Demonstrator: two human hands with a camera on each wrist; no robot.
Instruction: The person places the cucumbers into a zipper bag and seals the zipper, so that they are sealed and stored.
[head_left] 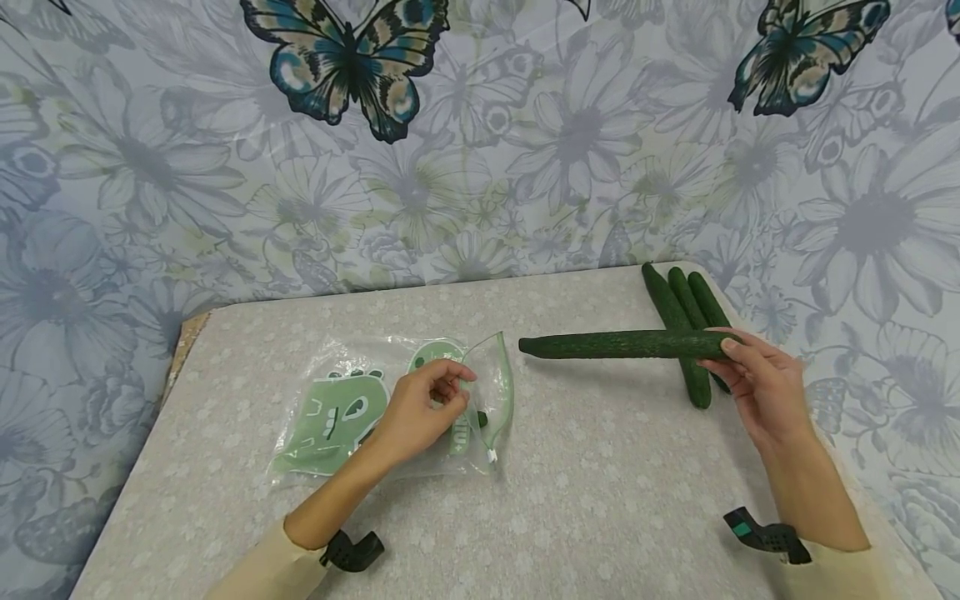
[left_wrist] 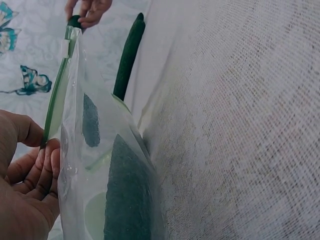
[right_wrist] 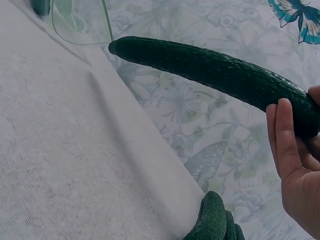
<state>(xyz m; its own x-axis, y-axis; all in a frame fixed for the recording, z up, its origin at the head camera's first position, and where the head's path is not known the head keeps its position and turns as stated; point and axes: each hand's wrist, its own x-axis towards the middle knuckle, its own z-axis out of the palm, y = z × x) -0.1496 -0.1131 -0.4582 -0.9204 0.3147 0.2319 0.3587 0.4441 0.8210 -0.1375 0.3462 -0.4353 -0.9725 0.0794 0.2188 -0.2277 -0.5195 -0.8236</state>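
Observation:
A clear zip bag [head_left: 442, 471] with green cartoon prints lies on the table, its green-edged mouth gaping toward the right. My left hand [head_left: 423, 408] pinches the upper edge of that mouth between thumb and finger. In the left wrist view, cucumber [left_wrist: 127, 195] shows through the plastic inside the bag. My right hand [head_left: 765, 387] grips a long dark green cucumber [head_left: 615, 344] by its right end. It is held level above the table, its free tip pointing at the bag's mouth, a short way off in the head view.
Three more cucumbers [head_left: 697, 392] lie side by side at the table's back right, partly behind the held one. A pale patterned cloth covers the table [head_left: 585, 500]. Behind it hangs a flowered curtain [head_left: 525, 167] with butterflies. Black straps [head_left: 356, 552] circle both wrists.

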